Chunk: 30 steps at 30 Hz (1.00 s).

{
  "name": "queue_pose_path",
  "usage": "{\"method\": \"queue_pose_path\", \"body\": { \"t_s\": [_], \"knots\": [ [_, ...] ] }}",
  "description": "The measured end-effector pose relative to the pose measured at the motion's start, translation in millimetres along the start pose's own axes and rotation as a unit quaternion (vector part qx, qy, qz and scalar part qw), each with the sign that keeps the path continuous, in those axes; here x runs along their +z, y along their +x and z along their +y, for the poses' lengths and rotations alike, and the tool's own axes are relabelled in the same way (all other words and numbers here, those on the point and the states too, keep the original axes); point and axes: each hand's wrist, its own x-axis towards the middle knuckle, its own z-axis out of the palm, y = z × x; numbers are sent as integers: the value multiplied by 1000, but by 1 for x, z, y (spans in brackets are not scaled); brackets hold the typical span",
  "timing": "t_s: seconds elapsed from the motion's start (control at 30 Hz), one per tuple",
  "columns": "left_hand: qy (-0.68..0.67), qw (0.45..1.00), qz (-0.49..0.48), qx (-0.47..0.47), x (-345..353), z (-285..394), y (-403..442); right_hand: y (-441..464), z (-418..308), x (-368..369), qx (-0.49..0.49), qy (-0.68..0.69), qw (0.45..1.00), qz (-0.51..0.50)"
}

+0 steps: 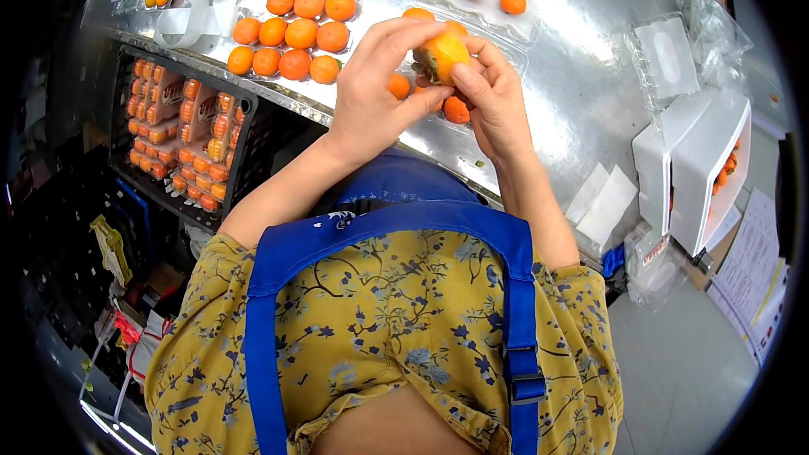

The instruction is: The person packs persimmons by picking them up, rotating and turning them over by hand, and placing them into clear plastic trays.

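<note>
A yellow-orange persimmon (449, 52) is held up over the metal table between both hands, its brownish-green leafy cap turned toward the lower left. My left hand (375, 88) closes on its left side, with fingers over the top and the thumb by the cap. On the other side, my right hand (499, 105) grips it between thumb and fingers. Behind and below the hands lie more persimmons (456, 110), partly hidden by them. To the left, rows of persimmons (295, 64) sit in a clear plastic tray.
Another lined tray (499, 21) at the back holds two persimmons. A black crate (244, 118) with packed fruit boxes stands at left, below the metal table (581, 59). White foam boxes (678, 168), paper sheets (602, 202) and plastic bags (712, 25) are at right.
</note>
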Motion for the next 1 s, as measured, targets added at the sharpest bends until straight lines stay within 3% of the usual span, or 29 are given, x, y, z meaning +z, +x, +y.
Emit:
{"method": "queue_pose_path", "body": {
  "t_s": [0.13,0.2,0.47,0.63,0.7,0.83,1.0],
  "knots": [
    [-235,963,9,-128,2,-8,-2,-1,0,0,-37,-32,999,-7],
    [-287,946,6,-149,0,-8,-2,-2,-1,-2,-43,-30,998,-16],
    [-361,915,7,-179,-2,-6,-2,-3,-1,-3,-60,-43,997,-39],
    [-456,845,4,-280,-2,-8,-4,1,2,-13,-172,-233,957,-13],
    [-532,771,-27,-349,-5,-11,-4,2,-3,-9,-240,-347,906,31],
    [-605,656,-66,-445,-4,-9,-3,4,-6,-10,-235,-318,918,-17],
    [-611,614,-78,-494,-2,-12,-5,5,-2,-8,-213,-248,942,-73]
  ]
}}
